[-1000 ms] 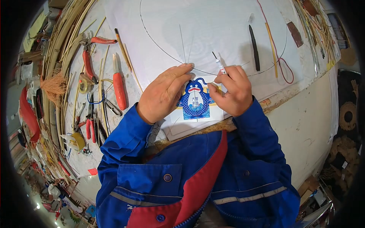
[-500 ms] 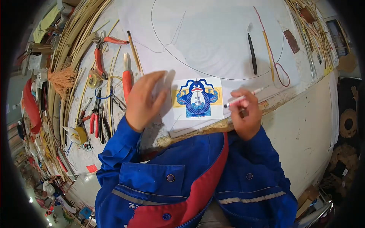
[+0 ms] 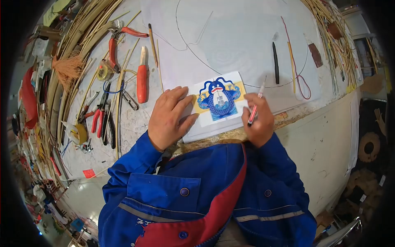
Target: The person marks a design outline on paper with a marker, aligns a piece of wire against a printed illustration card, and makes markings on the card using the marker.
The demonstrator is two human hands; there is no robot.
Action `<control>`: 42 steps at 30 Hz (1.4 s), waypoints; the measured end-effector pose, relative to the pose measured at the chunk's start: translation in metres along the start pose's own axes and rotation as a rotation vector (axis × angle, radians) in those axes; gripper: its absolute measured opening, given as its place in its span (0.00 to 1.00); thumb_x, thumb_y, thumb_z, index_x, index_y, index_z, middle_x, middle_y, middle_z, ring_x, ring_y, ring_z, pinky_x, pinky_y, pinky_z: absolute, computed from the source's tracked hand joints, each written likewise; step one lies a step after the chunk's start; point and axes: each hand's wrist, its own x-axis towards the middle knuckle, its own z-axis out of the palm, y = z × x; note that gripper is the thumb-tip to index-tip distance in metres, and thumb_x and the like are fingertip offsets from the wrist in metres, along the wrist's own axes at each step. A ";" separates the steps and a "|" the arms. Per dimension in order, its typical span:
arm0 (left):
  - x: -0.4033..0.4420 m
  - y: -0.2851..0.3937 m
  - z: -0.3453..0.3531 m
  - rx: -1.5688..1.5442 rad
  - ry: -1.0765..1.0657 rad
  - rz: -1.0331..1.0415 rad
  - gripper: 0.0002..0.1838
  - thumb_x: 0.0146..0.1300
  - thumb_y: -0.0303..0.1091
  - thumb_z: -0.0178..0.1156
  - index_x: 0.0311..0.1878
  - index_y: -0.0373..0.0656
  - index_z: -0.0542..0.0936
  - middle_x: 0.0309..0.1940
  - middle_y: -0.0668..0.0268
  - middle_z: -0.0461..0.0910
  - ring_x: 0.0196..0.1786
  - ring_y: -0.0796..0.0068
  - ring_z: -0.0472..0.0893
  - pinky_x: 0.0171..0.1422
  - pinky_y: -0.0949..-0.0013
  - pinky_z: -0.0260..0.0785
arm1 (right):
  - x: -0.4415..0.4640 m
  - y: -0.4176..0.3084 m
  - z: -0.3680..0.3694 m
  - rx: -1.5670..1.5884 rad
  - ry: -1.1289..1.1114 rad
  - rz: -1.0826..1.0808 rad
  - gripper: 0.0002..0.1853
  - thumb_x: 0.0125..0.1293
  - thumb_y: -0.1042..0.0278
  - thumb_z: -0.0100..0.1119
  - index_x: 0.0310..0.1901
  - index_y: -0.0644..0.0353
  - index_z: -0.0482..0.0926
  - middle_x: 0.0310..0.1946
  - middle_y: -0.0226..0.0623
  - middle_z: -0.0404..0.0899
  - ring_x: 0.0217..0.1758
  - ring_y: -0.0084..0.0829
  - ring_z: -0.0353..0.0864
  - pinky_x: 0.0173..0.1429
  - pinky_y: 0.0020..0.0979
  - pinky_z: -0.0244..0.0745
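A white card printed with a blue fish-like figure (image 3: 222, 108) lies tilted on the large white paper sheet (image 3: 242, 45) near the table edge. My left hand (image 3: 169, 117) rests at the card's left edge, fingers apart and fingertips touching it. In my right hand (image 3: 260, 119) is a slim white marker pen (image 3: 253, 112) with a red label, its thin tip pointing up and away. The right index finger reaches the card's right edge. Beyond the card, a thin curved line (image 3: 204, 61) runs across the sheet.
To the left lie a red-handled knife (image 3: 142, 80), red-handled pliers (image 3: 113, 49), a pencil (image 3: 153, 45) and bundled bamboo strips (image 3: 78, 45). At the right are a black pen (image 3: 275, 61), a yellow stick (image 3: 291, 61) and a dark red cord (image 3: 303, 86).
The card has turned counterclockwise and its near side has swung right. My left hand has come down onto its left edge. The marker in my right hand has swung from sideways to upright.
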 end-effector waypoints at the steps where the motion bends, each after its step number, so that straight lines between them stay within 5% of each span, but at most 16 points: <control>1: 0.001 0.000 -0.001 0.000 -0.004 0.030 0.29 0.64 0.38 0.79 0.67 0.40 0.85 0.71 0.52 0.81 0.76 0.46 0.79 0.85 0.42 0.68 | 0.014 0.005 -0.003 -0.027 0.001 -0.045 0.25 0.66 0.88 0.69 0.64 0.60 0.82 0.52 0.45 0.87 0.47 0.43 0.91 0.53 0.39 0.86; 11: 0.029 -0.003 -0.001 -0.174 0.024 0.183 0.22 0.66 0.38 0.80 0.60 0.42 0.88 0.64 0.57 0.85 0.69 0.54 0.84 0.83 0.42 0.71 | 0.103 0.040 -0.003 -0.007 -0.251 -0.182 0.32 0.63 0.91 0.62 0.68 0.56 0.82 0.53 0.49 0.86 0.52 0.49 0.89 0.59 0.39 0.85; 14: 0.030 -0.010 0.012 -0.190 0.017 0.204 0.19 0.66 0.36 0.79 0.58 0.42 0.89 0.62 0.58 0.86 0.67 0.55 0.85 0.81 0.43 0.72 | 0.119 0.041 -0.002 -0.170 -0.219 -0.396 0.28 0.70 0.88 0.61 0.70 0.61 0.81 0.52 0.47 0.87 0.52 0.44 0.90 0.62 0.39 0.84; 18: 0.032 -0.016 0.019 -0.231 0.027 0.209 0.17 0.66 0.34 0.78 0.55 0.41 0.89 0.59 0.58 0.87 0.65 0.56 0.86 0.79 0.46 0.75 | 0.095 0.015 -0.005 0.061 0.025 -0.150 0.23 0.78 0.83 0.59 0.72 0.67 0.79 0.51 0.45 0.88 0.53 0.36 0.89 0.62 0.36 0.84; 22: 0.032 -0.015 0.018 -0.251 0.036 0.197 0.18 0.62 0.32 0.80 0.54 0.40 0.89 0.58 0.58 0.88 0.65 0.54 0.86 0.78 0.46 0.76 | 0.048 -0.031 0.018 0.583 0.036 0.055 0.17 0.83 0.78 0.58 0.68 0.70 0.79 0.49 0.44 0.89 0.51 0.29 0.87 0.60 0.32 0.82; 24: 0.034 -0.016 0.018 -0.257 0.026 0.204 0.19 0.61 0.31 0.81 0.54 0.40 0.89 0.58 0.57 0.89 0.65 0.53 0.87 0.77 0.45 0.76 | 0.041 -0.049 0.025 0.550 -0.180 0.370 0.12 0.82 0.77 0.59 0.62 0.68 0.80 0.46 0.45 0.90 0.45 0.28 0.87 0.58 0.29 0.81; 28: 0.034 -0.016 0.017 -0.255 0.013 0.204 0.19 0.59 0.30 0.82 0.53 0.40 0.89 0.59 0.57 0.89 0.65 0.53 0.87 0.77 0.46 0.77 | 0.043 -0.037 0.051 0.743 -0.093 0.464 0.07 0.83 0.76 0.60 0.57 0.66 0.79 0.43 0.43 0.90 0.43 0.27 0.88 0.57 0.29 0.83; 42: 0.032 -0.016 0.014 -0.200 -0.008 0.193 0.18 0.59 0.29 0.81 0.52 0.39 0.89 0.60 0.59 0.88 0.67 0.55 0.86 0.77 0.45 0.76 | 0.046 -0.030 0.064 0.344 -0.066 0.127 0.11 0.71 0.81 0.72 0.50 0.64 0.80 0.33 0.41 0.87 0.32 0.26 0.90 0.37 0.30 0.83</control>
